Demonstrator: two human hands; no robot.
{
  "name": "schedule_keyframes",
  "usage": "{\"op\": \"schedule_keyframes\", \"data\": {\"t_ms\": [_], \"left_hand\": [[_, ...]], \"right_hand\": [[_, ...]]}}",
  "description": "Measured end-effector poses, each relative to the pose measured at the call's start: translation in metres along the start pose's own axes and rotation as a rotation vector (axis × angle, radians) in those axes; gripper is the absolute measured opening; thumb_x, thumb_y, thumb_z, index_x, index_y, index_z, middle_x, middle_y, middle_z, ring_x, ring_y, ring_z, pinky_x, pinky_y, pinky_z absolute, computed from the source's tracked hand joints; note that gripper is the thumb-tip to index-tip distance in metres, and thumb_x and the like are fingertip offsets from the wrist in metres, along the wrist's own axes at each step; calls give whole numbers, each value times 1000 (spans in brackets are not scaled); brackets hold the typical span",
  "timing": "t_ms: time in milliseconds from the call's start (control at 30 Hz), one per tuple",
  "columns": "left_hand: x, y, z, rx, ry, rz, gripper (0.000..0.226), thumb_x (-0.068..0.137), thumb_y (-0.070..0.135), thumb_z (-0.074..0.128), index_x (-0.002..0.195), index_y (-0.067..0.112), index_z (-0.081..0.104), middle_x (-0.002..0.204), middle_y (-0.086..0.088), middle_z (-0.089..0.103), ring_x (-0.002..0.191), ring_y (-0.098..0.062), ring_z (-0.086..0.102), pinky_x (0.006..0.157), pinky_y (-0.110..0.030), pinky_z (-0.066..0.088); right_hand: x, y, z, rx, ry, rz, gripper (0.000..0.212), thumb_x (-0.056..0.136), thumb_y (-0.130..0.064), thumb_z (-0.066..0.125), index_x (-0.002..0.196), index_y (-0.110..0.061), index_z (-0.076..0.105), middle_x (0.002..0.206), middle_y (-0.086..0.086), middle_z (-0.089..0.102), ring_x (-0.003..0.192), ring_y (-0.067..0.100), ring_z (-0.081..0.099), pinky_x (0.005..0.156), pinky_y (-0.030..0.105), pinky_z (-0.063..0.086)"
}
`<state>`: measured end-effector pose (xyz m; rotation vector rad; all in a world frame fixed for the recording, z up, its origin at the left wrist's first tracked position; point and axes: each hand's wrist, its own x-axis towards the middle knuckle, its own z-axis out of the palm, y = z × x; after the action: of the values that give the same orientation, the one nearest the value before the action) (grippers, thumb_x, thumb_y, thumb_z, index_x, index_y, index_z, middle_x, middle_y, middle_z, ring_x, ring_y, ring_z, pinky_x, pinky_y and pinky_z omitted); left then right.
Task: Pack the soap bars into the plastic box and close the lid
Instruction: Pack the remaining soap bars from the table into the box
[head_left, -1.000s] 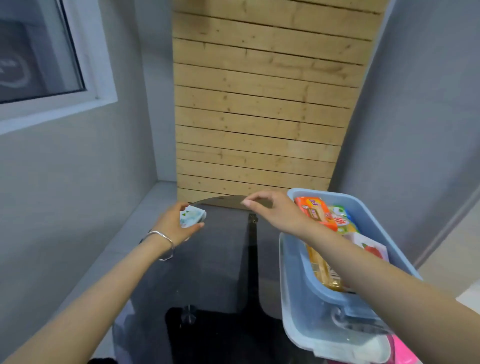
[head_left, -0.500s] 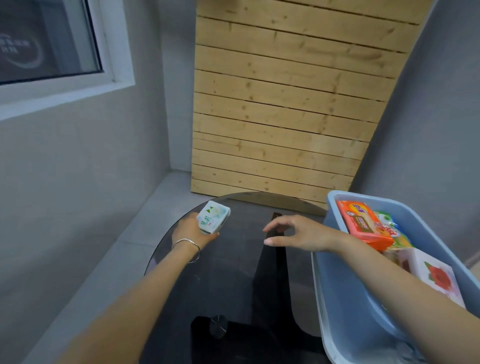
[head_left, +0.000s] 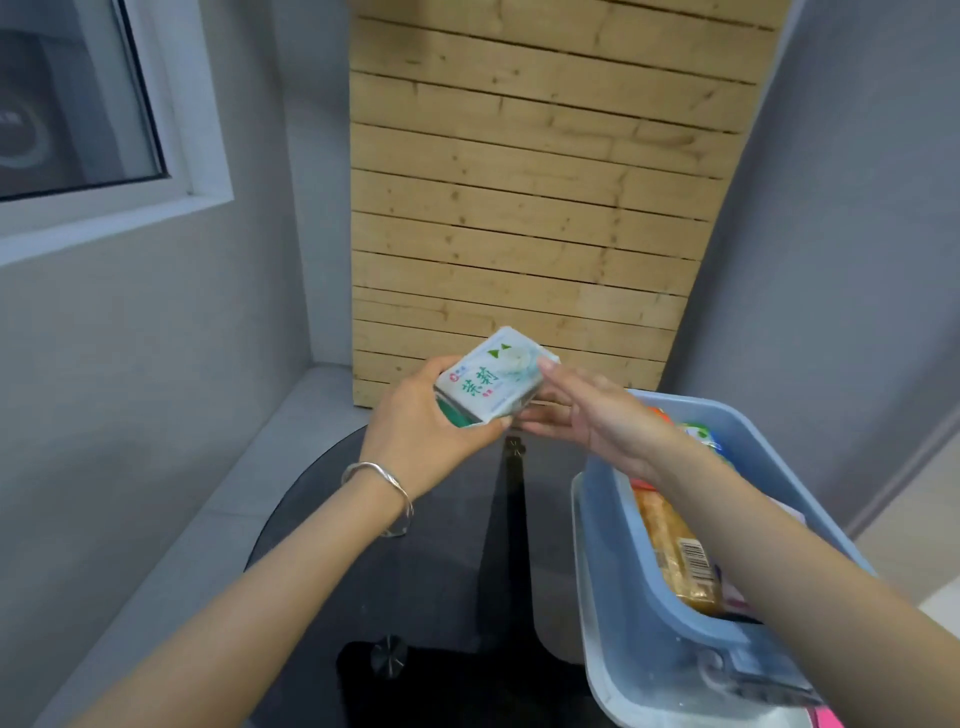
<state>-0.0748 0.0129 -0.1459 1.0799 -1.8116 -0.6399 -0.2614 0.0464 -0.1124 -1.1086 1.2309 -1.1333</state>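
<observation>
My left hand (head_left: 421, 431) grips a white soap bar with green print (head_left: 491, 382) from below and lifts it above the far side of the round glass table (head_left: 322, 519). My right hand (head_left: 597, 415) reaches in from the right with straight fingers. One fingertip touches the bar's top right edge and the thumb lies just under its near corner. The blue plastic box (head_left: 639, 613) stands at the right under my right forearm. Several wrapped soap bars lie inside, among them an orange one (head_left: 675, 551). The clear lid (head_left: 597, 670) lies beneath the box.
A wooden slat panel (head_left: 519, 208) stands against the grey wall behind the table. A window (head_left: 78, 104) is at the upper left. Through the dark glass top the table's black stand (head_left: 509, 519) shows. Pale floor runs along the left.
My left hand has raised the soap bar and carried it right, toward the middle. My right hand has moved up and left and now touches the bar. The camera has shifted.
</observation>
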Motion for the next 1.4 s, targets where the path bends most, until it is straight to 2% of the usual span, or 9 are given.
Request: {"op": "schedule_keyframes", "data": {"t_ms": [100, 233, 333, 633, 767, 867, 1067, 1267, 1400], "left_hand": [[-9, 42, 13, 4, -37, 59, 62, 49, 68, 70, 101, 41, 51, 88, 23, 64, 82, 4, 62, 66, -30, 57], [-23, 77, 44, 2, -161, 122, 68, 53, 81, 56, 110, 46, 45, 94, 26, 62, 85, 9, 60, 65, -26, 57], [-33, 83, 68, -185, -278, 82, 68, 68, 78, 46, 122, 38, 47, 114, 22, 61, 103, 4, 58, 83, -27, 54], [-46, 74, 111, -116, -481, 62, 62, 88, 46, 51, 142, 36, 24, 132, 22, 33, 126, 5, 20, 104, -24, 24], [-43, 72, 120, 15, -554, 132, 70, 82, 45, 60, 142, 32, 26, 140, 14, 34, 130, 5, 15, 112, -28, 22], [-41, 70, 122, 100, -579, 163, 70, 79, 50, 62, 140, 33, 31, 142, 9, 35, 137, -8, 18, 114, -36, 23], [-42, 78, 125, 287, -727, 253, 96, 62, 76, 57, 142, 42, 17, 151, 18, 20, 140, -3, 7, 117, -37, 3], [-40, 83, 128, 357, -737, 307, 105, 58, 76, 62, 144, 38, 14, 146, 16, 25, 131, -2, 16, 114, -32, 7], [-38, 83, 129, 358, -732, 304, 103, 60, 73, 64, 145, 37, 17, 147, 15, 25, 133, -5, 16, 104, -23, 7]], "right_hand": [[-21, -20, -23, 26, 106, -59, 32, 91, -28, 59, 117, -10, 57, 100, 11, 69, 70, 14, 70, 64, 23, 59], [-54, -22, -68, 23, 191, -91, 24, 90, -26, 60, 110, -14, 60, 97, 9, 73, 73, 16, 70, 60, 24, 57], [-74, -14, -101, -4, 214, -75, 11, 90, -22, 58, 100, -17, 59, 87, 4, 75, 68, 14, 71, 55, 23, 55], [-97, 11, -128, -317, -49, 51, 9, 91, -22, 58, 99, -19, 60, 85, -2, 72, 73, 8, 68, 54, 17, 49], [-99, 16, -127, -732, -13, -104, 29, 89, -24, 63, 116, -15, 61, 110, 7, 65, 93, 19, 64, 76, 23, 54], [-106, 16, -130, -898, 44, -211, 41, 87, -27, 65, 126, -19, 56, 123, -4, 59, 107, 1, 55, 92, 13, 44], [-136, 15, -161, -988, -124, -17, 69, 76, -37, 75, 135, -35, 39, 123, -32, 44, 107, -27, 42, 86, -6, 32], [-138, 35, -164, -1362, -143, 10, 109, 69, -62, 69, 150, -35, 3, 145, -17, 21, 135, 5, 13, 120, 34, 4], [-132, 39, -163, -1403, -86, -96, 107, 66, -61, 72, 151, -29, 15, 148, -12, 29, 137, 7, 19, 120, 38, 5]]}}
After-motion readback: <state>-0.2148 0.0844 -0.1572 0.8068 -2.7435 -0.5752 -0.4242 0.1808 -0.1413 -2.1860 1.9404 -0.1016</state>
